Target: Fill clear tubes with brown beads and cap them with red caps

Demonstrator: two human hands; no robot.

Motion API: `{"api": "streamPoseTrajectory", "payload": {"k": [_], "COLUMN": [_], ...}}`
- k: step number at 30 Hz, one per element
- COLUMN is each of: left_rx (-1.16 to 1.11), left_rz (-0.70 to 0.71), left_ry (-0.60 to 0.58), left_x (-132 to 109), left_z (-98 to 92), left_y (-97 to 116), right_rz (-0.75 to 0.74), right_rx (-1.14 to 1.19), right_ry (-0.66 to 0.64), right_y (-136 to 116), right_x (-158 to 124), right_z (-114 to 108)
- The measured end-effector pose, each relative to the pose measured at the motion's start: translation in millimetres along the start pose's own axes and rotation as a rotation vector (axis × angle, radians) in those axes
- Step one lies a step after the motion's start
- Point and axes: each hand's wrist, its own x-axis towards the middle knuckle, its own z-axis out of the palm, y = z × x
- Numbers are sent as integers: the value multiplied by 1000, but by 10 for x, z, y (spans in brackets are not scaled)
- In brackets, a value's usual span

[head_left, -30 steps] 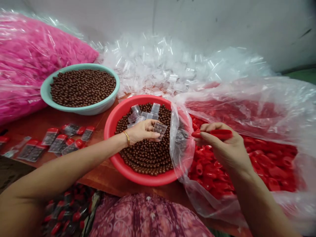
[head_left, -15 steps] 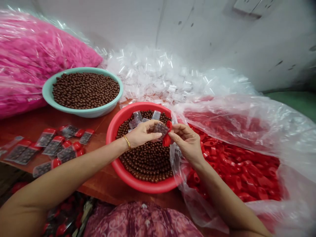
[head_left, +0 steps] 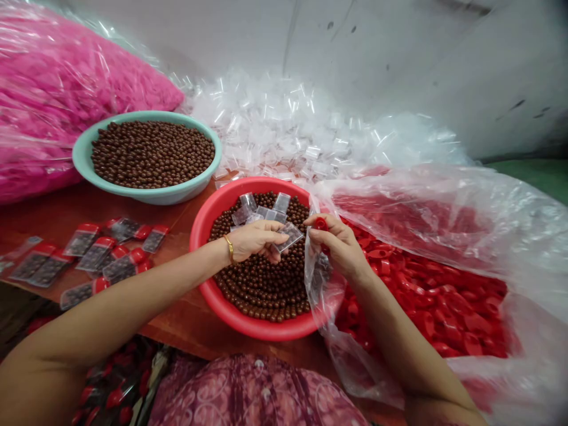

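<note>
Over the red basin (head_left: 202, 284) of brown balls (head_left: 270, 290), my left hand (head_left: 252, 241) pinches a small clear plastic case (head_left: 291, 235) by one end. The case is tilted, and I cannot tell whether the brown shows inside it or through it. To its right, my right hand (head_left: 339, 248) holds a red cap (head_left: 320, 224) between thumb and fingers, with a small gap to the case. Several clear cases (head_left: 281, 203) lie on the balls at the back of the basin. Red caps (head_left: 412, 284) fill a clear plastic bag beside my right forearm.
Capped cases (head_left: 93, 255) filled with dark balls lie at left on the reddish table (head_left: 177, 236). Behind stands a pale green basin (head_left: 155, 194) of brown balls. A pink-filled bag (head_left: 80, 89) and a heap of clear cases (head_left: 275, 118) line the wall.
The red cap, which was against the end of the case, is now apart from it in my right hand. My right hand has shifted slightly right, and the case is turned flatter.
</note>
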Motion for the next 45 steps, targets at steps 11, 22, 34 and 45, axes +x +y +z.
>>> {"api": "streamPoseTrajectory", "payload": {"k": [11,22,34,45], "left_rx": [106,66,52,115], "left_rz": [42,68,3,108], "left_ry": [10,67,-37,-76], "left_x": [-3,12,-20,-20], "left_z": [18,9,-13,16], "left_y": [-20,-2,11,-10], "right_rz": [-150,-216,-207,-206], "right_rx": [-296,-385,-268,-281], "right_ry": [-89,72,-158,-153], "right_y": [24,130,49,49], "right_x": [13,-29,-39,-26], "right_z": [22,82,51,9]}}
